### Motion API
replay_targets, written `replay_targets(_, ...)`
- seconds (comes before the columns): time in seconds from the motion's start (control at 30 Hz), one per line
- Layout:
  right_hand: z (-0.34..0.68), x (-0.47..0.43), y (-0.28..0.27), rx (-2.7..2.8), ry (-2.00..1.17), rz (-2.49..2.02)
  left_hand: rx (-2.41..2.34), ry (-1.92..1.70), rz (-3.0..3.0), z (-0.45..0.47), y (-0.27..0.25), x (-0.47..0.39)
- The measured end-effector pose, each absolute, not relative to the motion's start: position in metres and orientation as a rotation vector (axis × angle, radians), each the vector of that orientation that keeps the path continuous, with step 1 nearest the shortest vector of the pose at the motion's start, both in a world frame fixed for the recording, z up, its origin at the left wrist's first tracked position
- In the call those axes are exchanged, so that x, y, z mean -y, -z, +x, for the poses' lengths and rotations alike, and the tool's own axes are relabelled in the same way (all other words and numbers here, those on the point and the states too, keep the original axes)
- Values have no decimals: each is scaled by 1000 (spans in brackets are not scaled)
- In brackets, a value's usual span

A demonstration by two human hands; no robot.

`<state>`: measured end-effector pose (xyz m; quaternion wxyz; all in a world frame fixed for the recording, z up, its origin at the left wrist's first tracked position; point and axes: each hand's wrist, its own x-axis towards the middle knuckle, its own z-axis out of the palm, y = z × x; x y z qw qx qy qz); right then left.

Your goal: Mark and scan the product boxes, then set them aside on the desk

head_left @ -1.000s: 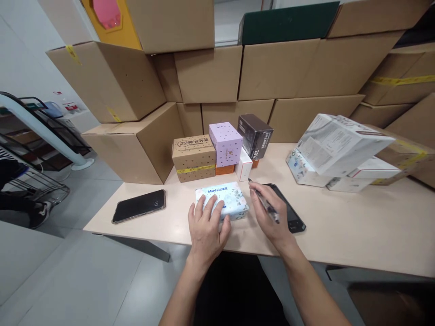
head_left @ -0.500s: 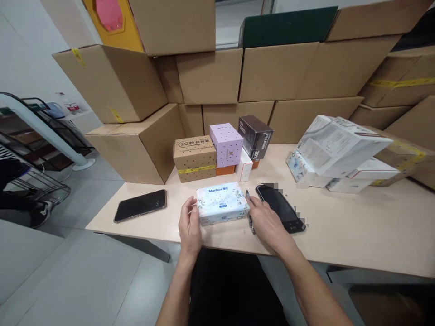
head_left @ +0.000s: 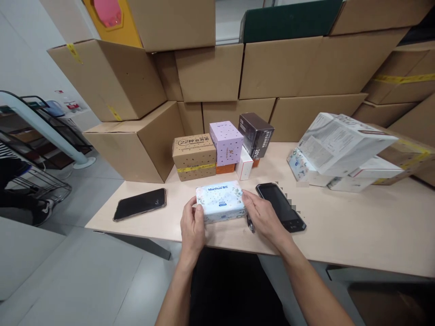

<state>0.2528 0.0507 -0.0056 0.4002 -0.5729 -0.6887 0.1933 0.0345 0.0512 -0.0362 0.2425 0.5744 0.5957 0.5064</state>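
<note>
Pack (head_left: 221, 200) is clasped — left hand (head_left: 192, 225), right hand (head_left: 266, 217) curled inward

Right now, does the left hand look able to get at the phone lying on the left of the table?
Probably yes: only tabletop shows between the left hand and the phone, though that hand holds the tissue pack and would likely have to let go first.

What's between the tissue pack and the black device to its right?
The right hand and a partly hidden pen, as the head view shows.
</note>
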Motion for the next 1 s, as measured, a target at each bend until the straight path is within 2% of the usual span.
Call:
replay_targets(0.6,251,-47,20,1698,-483,-1317,-1429,-1488,1505,32,43,-48)
replay_targets(0.8,253,-47,20,1692,-477,-1376,-1508,-1445,1520,35,41,-51)
replay_targets(0.87,260,-41,20,1623,-357,-1433,-1535,-1409,1522,35,40,-52)
replay_targets(1.0,283,-18,24,1517,133,-1728,-1560,-1362,1545,35,38,-52)
